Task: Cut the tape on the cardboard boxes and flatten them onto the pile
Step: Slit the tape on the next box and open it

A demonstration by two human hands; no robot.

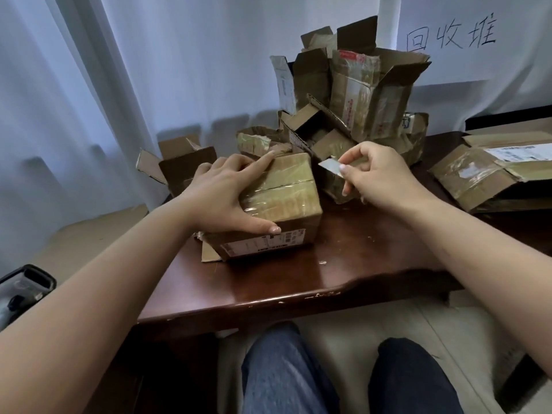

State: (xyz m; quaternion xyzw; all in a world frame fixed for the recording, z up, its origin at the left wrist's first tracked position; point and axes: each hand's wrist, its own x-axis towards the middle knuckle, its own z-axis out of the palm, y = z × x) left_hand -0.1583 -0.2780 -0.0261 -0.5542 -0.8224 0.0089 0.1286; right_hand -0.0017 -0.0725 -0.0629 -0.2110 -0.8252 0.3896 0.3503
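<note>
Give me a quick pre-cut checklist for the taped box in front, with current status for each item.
1. Left hand steadies the taped box: ok.
2. Right hand pinches the blade: ok.
3. Blade on the tape seam: not ok, it is held beside the box.
4. Left fingers off the seam line: cannot tell.
5. Box sits flat on the table: ok.

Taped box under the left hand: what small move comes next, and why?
Probably bring the blade pinched in the right hand down onto the taped centre seam of the box. The left hand already steadies it, and the flaps look sealed.
</note>
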